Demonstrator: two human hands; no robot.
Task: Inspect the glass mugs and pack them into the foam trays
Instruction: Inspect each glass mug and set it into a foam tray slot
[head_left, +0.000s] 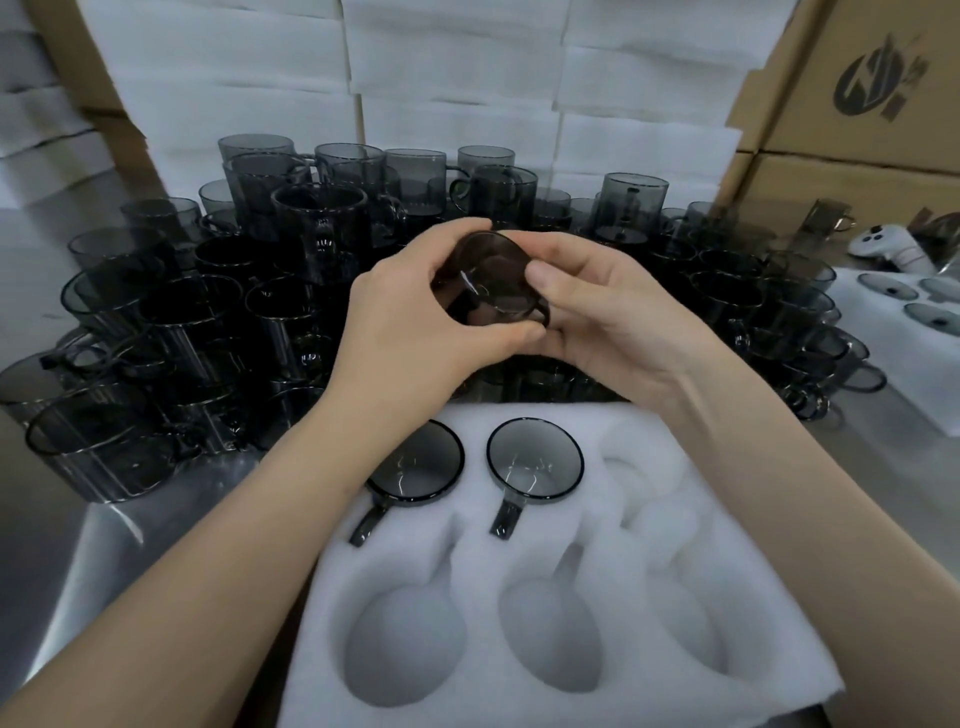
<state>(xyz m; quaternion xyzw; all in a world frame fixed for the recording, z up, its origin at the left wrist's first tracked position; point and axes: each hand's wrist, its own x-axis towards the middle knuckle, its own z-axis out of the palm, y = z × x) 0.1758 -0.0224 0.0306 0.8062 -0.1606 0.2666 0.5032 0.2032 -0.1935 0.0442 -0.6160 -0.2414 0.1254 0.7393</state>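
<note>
Stacked white foam sheets (452, 78) and cardboard boxes (857, 104) wall in a steel table (104, 545) crowded with smoky glass mugs (208, 312). Nearest, a foam tray (571, 561) holds two packed mugs (535, 460) in its far pockets. Above it, the left hand (415, 332) and right hand (608, 317) both grip one tilted mug (488, 280).

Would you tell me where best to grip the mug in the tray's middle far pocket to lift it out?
Probably its handle, from above on the near side: the mug sits sunk in the foam tray, its wall buried, while the handle lies exposed, pointing toward you.
</note>
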